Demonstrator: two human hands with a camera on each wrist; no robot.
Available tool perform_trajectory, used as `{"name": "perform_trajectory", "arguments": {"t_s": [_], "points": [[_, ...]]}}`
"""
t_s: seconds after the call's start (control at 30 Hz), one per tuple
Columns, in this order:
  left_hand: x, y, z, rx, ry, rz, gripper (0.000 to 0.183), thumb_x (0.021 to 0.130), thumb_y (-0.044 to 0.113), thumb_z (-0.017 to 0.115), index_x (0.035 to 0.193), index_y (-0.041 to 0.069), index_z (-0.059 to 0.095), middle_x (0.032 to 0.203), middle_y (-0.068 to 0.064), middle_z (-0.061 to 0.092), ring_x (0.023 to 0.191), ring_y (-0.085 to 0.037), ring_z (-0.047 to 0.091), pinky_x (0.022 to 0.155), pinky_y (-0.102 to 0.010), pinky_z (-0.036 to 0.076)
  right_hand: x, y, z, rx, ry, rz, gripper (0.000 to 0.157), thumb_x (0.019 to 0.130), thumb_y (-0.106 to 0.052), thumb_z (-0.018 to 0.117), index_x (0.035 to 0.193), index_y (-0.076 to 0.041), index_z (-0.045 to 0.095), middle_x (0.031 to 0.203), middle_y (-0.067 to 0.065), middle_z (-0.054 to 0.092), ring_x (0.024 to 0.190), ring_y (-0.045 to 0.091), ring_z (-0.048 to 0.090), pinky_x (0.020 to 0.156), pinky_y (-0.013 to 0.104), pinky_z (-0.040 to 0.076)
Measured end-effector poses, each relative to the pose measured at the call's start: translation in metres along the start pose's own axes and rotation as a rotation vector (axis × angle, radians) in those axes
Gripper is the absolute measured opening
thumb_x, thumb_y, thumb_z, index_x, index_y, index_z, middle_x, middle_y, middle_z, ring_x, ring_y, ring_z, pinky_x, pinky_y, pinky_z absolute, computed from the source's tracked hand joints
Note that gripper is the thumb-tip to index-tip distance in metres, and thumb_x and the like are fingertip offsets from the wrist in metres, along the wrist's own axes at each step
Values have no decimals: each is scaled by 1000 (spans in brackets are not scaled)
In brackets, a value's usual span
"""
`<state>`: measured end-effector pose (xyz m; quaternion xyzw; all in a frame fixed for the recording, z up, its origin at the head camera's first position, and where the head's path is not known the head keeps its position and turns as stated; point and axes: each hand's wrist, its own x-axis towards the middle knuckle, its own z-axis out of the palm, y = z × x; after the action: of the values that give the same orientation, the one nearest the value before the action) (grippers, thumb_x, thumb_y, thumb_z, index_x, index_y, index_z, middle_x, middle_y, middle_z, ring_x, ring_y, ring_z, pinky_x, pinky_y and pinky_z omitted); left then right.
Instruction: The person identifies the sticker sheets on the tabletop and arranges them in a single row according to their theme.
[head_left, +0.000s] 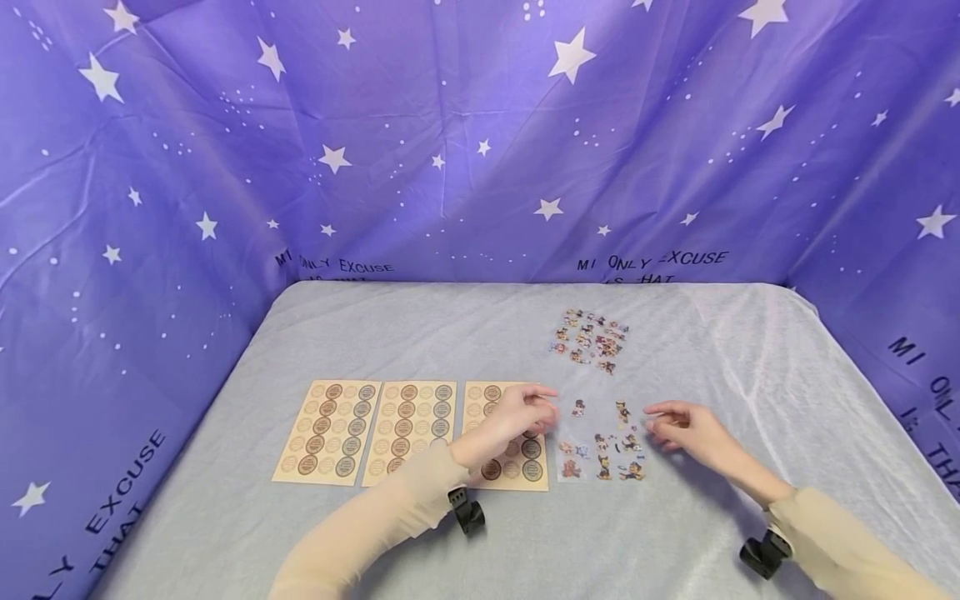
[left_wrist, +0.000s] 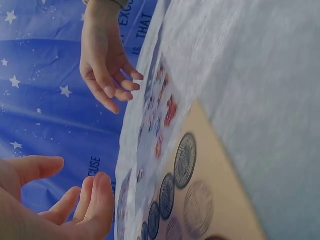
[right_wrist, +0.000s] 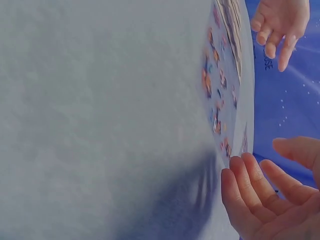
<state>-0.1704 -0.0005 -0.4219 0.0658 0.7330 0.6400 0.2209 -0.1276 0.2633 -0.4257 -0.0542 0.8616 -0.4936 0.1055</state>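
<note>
My left hand [head_left: 516, 421] hovers above the rightmost beige sheet of round seal stickers [head_left: 491, 475], its fingers loosely bent with nothing between them. Part of that sheet is hidden beneath the hand. To its right lies a clear sheet of cartoon character stickers [head_left: 600, 458], with bare patches in its upper half. My right hand [head_left: 693, 432] is held just off the right edge of this clear sheet, fingers relaxed and holding nothing. In the right wrist view, the right hand [right_wrist: 270, 200] casts a shadow on the cloth near the sheet's corner.
Two more beige seal-sticker sheets [head_left: 321, 433] [head_left: 408, 417] lie in a row to the left. Farther back is a second clear sheet, densely covered with cartoon stickers [head_left: 588, 340]. A grey cloth [head_left: 675, 533] covers the table; a purple star-patterned curtain [head_left: 450, 108] surrounds it.
</note>
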Motion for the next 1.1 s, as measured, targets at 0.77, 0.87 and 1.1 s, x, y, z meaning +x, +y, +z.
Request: {"name": "perform_trajectory", "arguments": {"t_s": [0.77, 0.87, 1.1], "points": [[54, 5, -19, 64, 53, 8, 37, 82, 0, 53, 119, -6, 56, 91, -20, 64, 86, -35, 62, 71, -32, 56, 44, 8, -24, -29, 40, 18, 43, 90, -8, 53, 121, 19, 42, 96, 30, 61, 73, 15, 63, 67, 27, 56], [61, 6, -21, 56, 62, -2, 37, 83, 1, 54, 120, -5, 56, 94, -20, 63, 87, -35, 62, 72, -32, 56, 50, 8, -25, -33, 44, 19, 44, 90, -9, 53, 122, 19, 42, 98, 31, 60, 74, 17, 64, 68, 27, 56], [74, 11, -22, 89, 115, 34, 35, 83, 2, 53, 117, -4, 58, 90, -17, 64, 80, -27, 64, 69, -29, 55, 63, 4, -24, -18, 56, 25, 45, 91, -10, 51, 124, 18, 41, 105, 33, 57, 77, 18, 64, 70, 27, 56]]}}
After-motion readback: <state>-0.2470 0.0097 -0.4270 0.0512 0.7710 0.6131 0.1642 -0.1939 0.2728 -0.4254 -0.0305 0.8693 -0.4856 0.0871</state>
